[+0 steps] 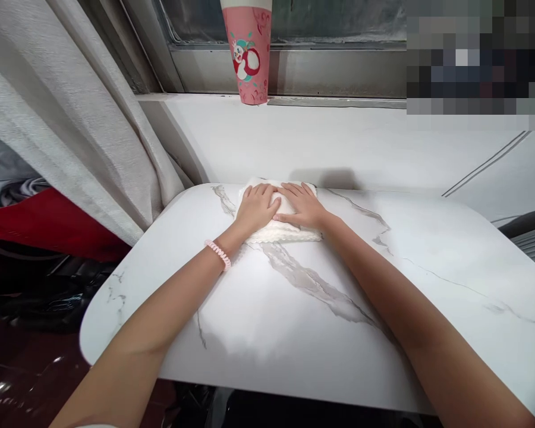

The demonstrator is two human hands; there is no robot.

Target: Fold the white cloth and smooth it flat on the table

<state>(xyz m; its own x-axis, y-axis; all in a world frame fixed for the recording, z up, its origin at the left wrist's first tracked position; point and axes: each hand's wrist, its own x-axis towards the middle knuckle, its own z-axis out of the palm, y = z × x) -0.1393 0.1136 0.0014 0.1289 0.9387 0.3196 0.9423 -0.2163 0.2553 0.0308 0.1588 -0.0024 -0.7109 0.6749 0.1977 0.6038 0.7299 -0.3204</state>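
White marble-look desk [428,285] w/ grey veins stood under a window sill, grey curtain [71,119] at left. At desk's far edge lay a folded white fluffy towel [289,233], thick & squarish. Left hand [256,208] & right hand [304,206] both lay flat on top, fingers extended, pressing, gripping nothing. Pink paper cup [249,59] on sill.

one folded white towel [280,223] lies on one marble-patterned table [294,309]. two hands rest on it, the left hand [255,208] and the right hand [304,206]. one pink bracelet [218,254], one pink paper cup [248,50], one curtain [71,119].
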